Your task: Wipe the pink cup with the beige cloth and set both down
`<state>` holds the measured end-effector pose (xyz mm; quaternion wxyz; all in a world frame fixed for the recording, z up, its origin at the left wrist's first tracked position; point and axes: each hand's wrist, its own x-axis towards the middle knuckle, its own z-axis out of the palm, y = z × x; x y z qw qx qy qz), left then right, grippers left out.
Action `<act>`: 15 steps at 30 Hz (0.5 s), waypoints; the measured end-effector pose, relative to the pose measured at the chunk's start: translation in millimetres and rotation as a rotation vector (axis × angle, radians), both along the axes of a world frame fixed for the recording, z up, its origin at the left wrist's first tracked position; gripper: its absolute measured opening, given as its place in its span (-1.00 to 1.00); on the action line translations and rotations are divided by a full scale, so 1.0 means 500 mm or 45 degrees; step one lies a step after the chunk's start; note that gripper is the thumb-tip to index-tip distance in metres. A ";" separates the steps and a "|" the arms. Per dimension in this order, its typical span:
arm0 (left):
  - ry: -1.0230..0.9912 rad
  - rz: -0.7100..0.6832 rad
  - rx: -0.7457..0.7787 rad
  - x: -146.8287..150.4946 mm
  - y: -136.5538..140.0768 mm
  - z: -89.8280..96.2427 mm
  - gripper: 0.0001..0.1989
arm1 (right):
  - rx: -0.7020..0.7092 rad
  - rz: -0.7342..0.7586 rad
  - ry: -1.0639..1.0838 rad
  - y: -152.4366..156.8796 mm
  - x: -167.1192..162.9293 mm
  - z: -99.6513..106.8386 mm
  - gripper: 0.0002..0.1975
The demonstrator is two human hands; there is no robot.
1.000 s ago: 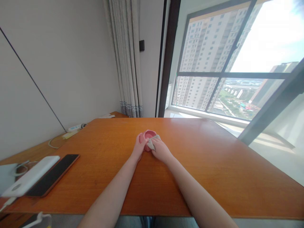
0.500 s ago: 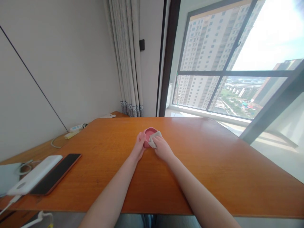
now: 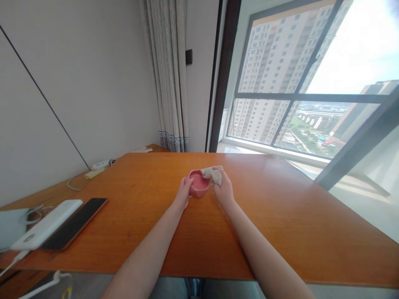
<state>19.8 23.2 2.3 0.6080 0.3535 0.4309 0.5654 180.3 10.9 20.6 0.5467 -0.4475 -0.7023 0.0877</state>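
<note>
A small pink bowl [image 3: 199,184] sits on the orange wooden table [image 3: 280,216], near its middle. My left hand [image 3: 183,193] grips the bowl's left side and holds it steady. My right hand [image 3: 223,189] is at the bowl's right rim, closed on a crumpled beige cloth [image 3: 213,174]. The cloth rests against the rim's far right edge. The bowl's inside shows and looks bare.
At the left lie a black phone [image 3: 75,224], a white power bank [image 3: 46,224] with a cable, and a blue-grey item [image 3: 11,226]. A power strip [image 3: 101,164] with a cord sits by the wall. A curtain and a large window stand beyond the table.
My right hand with the cloth has moved from over the bowl's near side to its right rim, uncovering the bowl's inside. My left hand has stayed on the bowl.
</note>
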 end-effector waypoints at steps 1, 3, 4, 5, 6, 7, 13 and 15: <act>-0.011 -0.006 -0.017 0.003 -0.002 -0.002 -0.62 | -0.001 -0.042 0.101 0.005 0.003 -0.007 -0.52; -0.043 -0.020 -0.022 0.008 -0.004 -0.005 -0.61 | -0.043 0.021 0.115 0.014 0.000 -0.021 -0.48; -0.062 -0.024 -0.016 0.009 -0.004 -0.006 -0.59 | -0.078 0.104 0.062 0.018 -0.004 -0.027 -0.49; -0.082 -0.019 -0.010 0.008 -0.003 -0.006 -0.57 | -0.114 0.191 0.008 0.020 -0.010 -0.032 -0.50; -0.107 -0.003 -0.005 0.007 -0.001 -0.005 -0.54 | -0.144 0.259 -0.027 0.020 -0.018 -0.036 -0.50; -0.142 0.022 0.005 0.005 0.001 -0.003 -0.52 | -0.166 0.298 -0.037 0.018 -0.028 -0.040 -0.50; -0.417 0.202 0.188 0.003 0.002 0.014 -0.46 | -0.224 0.282 0.129 -0.022 -0.109 -0.054 -0.45; -0.444 0.189 0.227 0.012 -0.004 0.016 -0.39 | -0.233 0.223 0.294 -0.029 -0.129 -0.060 -0.44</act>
